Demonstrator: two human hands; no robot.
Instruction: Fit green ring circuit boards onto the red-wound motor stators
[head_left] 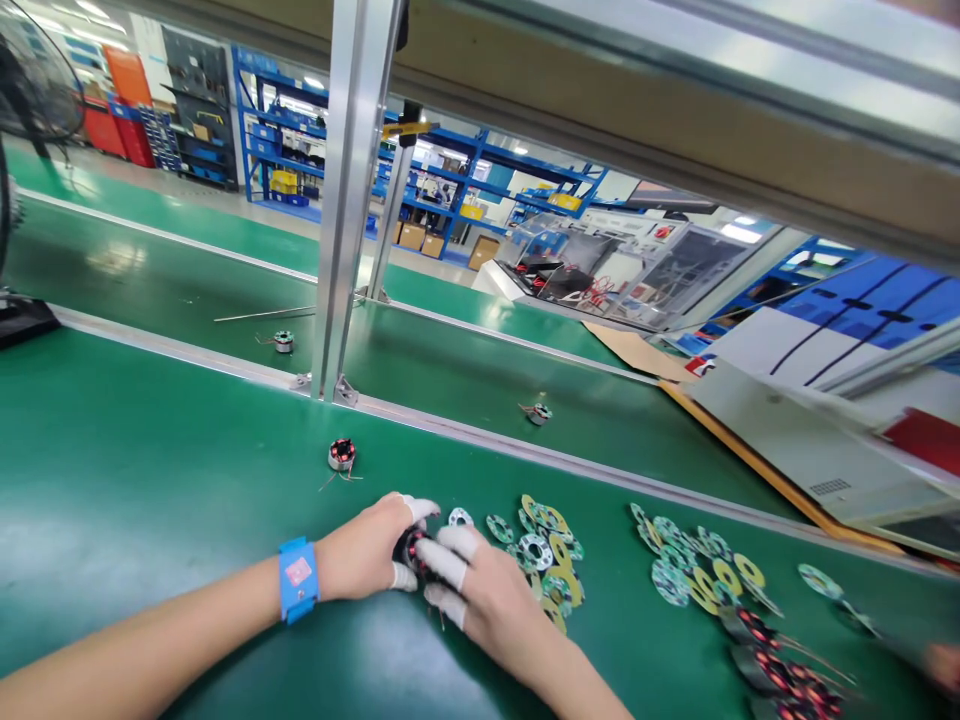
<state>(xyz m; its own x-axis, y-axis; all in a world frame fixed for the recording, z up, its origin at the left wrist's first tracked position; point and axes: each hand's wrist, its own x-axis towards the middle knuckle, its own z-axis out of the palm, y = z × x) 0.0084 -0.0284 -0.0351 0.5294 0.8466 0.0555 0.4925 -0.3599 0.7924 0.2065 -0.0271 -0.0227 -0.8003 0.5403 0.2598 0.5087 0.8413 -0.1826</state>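
My left hand (375,550), with white finger cots and a blue wristband (298,580), is closed around a small dark motor stator (410,548) with reddish copper windings. From the other side, my right hand (491,595), also in white finger cots, pinches the same stator; its fingers hide much of it. Just beyond my right hand lies a loose pile of green and yellow ring-shaped boards (536,550). A similar wound stator (342,455) with thin wire leads sits on the green bench (187,480), up and left of my hands.
More ring boards (675,560) and a row of stators (780,665) lie to the right, near another person's blurred hand (941,665). An aluminium post (349,200) rises behind my hands. Single stators (283,342) rest on the conveyor strip. A fan stands far left.
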